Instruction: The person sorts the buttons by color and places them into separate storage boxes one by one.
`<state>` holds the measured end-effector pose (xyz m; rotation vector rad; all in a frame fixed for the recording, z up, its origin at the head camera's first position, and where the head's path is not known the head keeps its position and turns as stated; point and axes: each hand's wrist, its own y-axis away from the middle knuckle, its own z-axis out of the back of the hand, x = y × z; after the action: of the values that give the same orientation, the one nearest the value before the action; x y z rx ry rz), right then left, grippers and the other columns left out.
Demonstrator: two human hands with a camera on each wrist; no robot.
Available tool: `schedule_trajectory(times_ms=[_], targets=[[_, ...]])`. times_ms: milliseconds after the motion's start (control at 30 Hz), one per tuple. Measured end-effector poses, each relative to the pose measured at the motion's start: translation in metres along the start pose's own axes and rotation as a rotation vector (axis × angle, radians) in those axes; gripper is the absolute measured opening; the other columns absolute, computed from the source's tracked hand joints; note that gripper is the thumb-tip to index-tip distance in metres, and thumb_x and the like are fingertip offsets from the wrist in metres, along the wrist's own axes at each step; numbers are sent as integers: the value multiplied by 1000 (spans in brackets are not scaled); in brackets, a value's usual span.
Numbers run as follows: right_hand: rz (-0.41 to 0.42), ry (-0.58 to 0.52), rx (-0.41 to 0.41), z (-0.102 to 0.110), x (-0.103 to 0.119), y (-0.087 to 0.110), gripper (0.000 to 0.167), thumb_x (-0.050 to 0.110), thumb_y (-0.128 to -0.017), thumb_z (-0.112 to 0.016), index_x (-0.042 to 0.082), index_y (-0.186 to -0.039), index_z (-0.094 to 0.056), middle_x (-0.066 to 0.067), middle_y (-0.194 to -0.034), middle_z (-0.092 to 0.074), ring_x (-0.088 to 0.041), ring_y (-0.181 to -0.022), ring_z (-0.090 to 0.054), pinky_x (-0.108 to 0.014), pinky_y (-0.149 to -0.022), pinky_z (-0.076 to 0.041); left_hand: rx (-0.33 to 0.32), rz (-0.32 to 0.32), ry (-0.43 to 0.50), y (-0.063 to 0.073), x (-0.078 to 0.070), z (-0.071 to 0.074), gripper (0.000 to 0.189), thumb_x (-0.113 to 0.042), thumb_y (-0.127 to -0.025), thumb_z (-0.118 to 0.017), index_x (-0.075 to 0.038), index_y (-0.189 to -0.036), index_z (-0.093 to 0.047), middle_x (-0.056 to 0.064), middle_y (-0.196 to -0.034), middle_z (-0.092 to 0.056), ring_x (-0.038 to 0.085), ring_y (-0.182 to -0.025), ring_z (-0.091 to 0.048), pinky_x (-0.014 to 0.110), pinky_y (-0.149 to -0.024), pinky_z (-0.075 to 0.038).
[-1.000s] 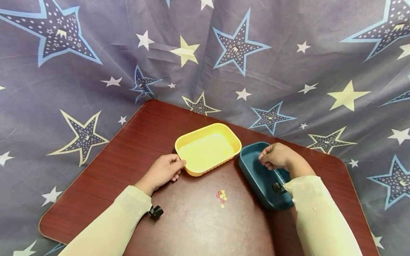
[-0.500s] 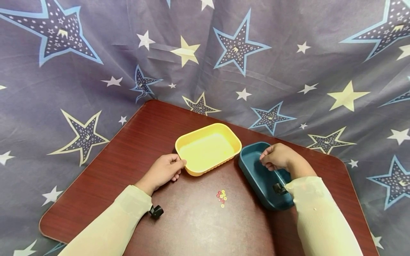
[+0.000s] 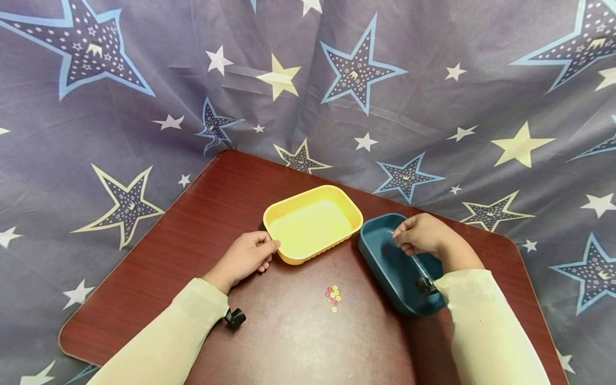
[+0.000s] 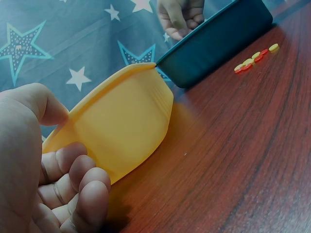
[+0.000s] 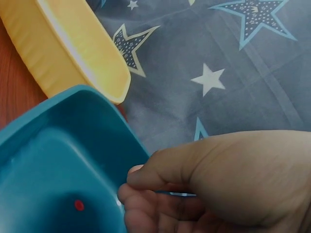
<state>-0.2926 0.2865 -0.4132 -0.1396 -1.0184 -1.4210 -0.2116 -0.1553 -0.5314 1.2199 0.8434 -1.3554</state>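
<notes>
While the L hand point(image 3: 245, 256) pinches the left rim of the yellow tray point(image 3: 308, 224) btw. thumb and fingers, prob. for steadying it, the small pieces point(image 3: 333, 295), red and yellow, lie in a loose group on the worktop point(image 3: 289, 337), in front of this tray. Further R stands the blue tray point(image 3: 394, 275), w/ one red piece point(image 3: 385, 249) inside. Over it, the R hand point(image 3: 421, 235) has a narrow grip, thumb and forefinger together, w/ nothing visible held. I judge the step in hand is release of this red piece; next move prob. calls for reaching to the group and a fine pinch on one single piece, w/out scattering the others.
</notes>
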Motion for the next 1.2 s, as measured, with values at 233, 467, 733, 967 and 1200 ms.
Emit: schedule_trajectory(times_ms=[233,467,733,967,1200], targets=[[32,-16,-18,3,0,7,20,12,-110,-68,-4,-119,-75,-10,-99,-77,-20,-85,-71,-33,-78,-67,6,4,10,-1,0,0,40,-35,-108,-74,-4,-86,-62,4,-70,-61,16,-59,-59,25,-56,-52],[81,-18,-56,1,8,20,22,13,-109,-70,-5,-120,-75,-5,-92,-76,-18,-82,-70,-31,-73,-65,7,8,9,-1,0,0,40,-36,-108,-74,-4,-86,-62,4,-70,-61,16,-59,-59,26,-56,-52],[155,18,-83,-10,23,39,22,17,-105,-77,-2,-117,-78,-1,-89,-75,-18,-83,-72,-32,-74,-67,9,9,7,-1,-1,0,40,-36,-108,-73,-5,-86,-63,4,-71,-61,16,-59,-59,26,-56,-53],[226,56,-92,-27,37,53,15,14,-104,-76,2,-111,-81,-8,-94,-81,-19,-81,-74,-31,-74,-68,5,13,2,-1,0,1,40,-37,-108,-73,-5,-86,-63,4,-70,-61,16,-59,-59,25,-56,-53],[278,88,-106,-46,45,62,13,12,-101,-75,3,-108,-82,-12,-91,-77,-19,-76,-74,-29,-72,-67,7,4,2,-1,1,0,41,-37,-108,-74,-4,-86,-63,5,-70,-61,16,-59,-59,25,-56,-52]])
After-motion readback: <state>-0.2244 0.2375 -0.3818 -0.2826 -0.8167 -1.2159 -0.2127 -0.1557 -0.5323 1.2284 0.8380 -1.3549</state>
